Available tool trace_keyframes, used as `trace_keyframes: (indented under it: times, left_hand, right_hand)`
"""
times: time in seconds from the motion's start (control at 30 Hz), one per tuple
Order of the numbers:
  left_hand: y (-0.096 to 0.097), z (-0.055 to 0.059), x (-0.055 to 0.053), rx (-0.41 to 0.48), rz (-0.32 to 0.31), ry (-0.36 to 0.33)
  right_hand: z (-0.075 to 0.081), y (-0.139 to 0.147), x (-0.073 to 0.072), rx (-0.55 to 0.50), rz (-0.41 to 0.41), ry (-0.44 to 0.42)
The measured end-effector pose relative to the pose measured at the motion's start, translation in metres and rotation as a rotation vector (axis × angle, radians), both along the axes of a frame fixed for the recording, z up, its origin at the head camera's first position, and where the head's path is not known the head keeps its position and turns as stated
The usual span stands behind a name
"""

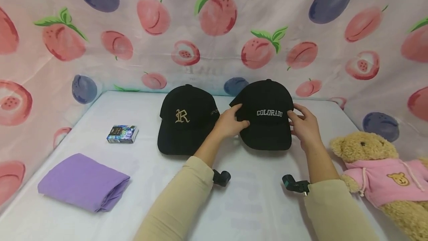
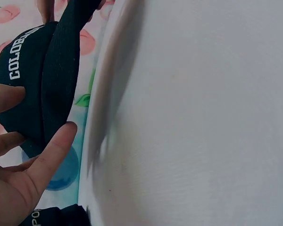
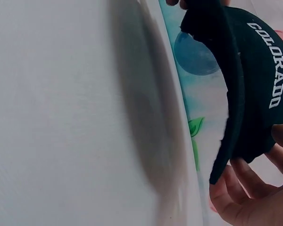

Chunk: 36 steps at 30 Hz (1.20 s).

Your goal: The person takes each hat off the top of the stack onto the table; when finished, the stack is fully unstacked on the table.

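A black cap with COLORADO on it [image 1: 265,131] is held up near the back edge of the white surface [image 1: 254,211], with its word and its brim turned to the front. It seems to be lifted clear, since a gap is seen under the brim in both wrist views, and a shadow is cast below. One side of the cap is held by the left hand [image 1: 230,122] and the other side by the right hand [image 1: 305,124]. Neither of the hands is spread wide: each is partly closed, and the cap's side is pinched between thumb and fingers. How hard it is squeezed cannot be told. By being held at both sides, the cap can likely be balanced, and its round top is less likely to be squashed. Just to the left, a second cap with a gold R [image 1: 184,131] is set down with its brim to the front too, perhaps so that its letter can be seen; part of it is hidden by the left arm. Farther left, a small shiny box [image 1: 122,134] is laid flat, and closer in, a purple cloth [image 1: 81,183] is folded up, maybe so that less room is taken. On the right, a teddy bear [image 1: 384,181] in a pink hoodie is placed beside the right arm. At the back, a fruit-patterned sheet [image 1: 214,64] is hung like a wall.
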State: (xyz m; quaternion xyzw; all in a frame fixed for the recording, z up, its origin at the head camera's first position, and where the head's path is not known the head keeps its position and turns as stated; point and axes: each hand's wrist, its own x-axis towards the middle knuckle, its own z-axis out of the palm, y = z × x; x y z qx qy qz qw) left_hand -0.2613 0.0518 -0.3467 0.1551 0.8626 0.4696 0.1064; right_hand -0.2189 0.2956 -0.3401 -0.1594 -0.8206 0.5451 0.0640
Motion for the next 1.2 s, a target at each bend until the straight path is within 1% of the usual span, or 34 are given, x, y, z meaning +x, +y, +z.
trace_keyframes:
  times: [0.23,0.33,0.4,0.5,0.6,0.77,0.9,1.0,1.2]
  left_hand:
    - [0.009,-0.005,-0.003,0.003,-0.048,-0.023]
    - [0.015,-0.007,-0.003,-0.03,-0.069,-0.028]
    - [0.018,-0.009,-0.004,-0.061,-0.07,-0.034]
    - [0.022,-0.012,-0.004,-0.098,-0.059,-0.033]
    - [0.026,-0.013,-0.005,-0.111,-0.049,-0.023]
    - [0.032,-0.011,-0.004,-0.134,-0.044,-0.003]
    - [0.036,-0.009,-0.002,-0.148,-0.04,-0.002]
    - [0.041,-0.011,0.0,-0.154,-0.032,-0.002]
    - [0.052,-0.014,0.006,-0.188,-0.019,-0.01]
  right_hand:
    - [-0.006,0.001,-0.004,0.005,-0.008,-0.036]
    - [-0.008,0.004,-0.004,0.018,-0.001,-0.046]
    - [-0.009,0.006,-0.004,0.023,0.012,-0.048]
    - [-0.01,0.008,-0.003,0.031,0.047,-0.056]
    - [-0.012,0.011,-0.003,0.027,0.091,-0.063]
    - [-0.014,0.015,-0.004,0.041,0.179,-0.068]
    - [-0.016,0.014,-0.005,0.096,0.213,-0.048]
    - [-0.018,0.011,-0.005,0.144,0.2,-0.021]
    - [-0.02,0.009,-0.002,0.192,0.166,0.045]
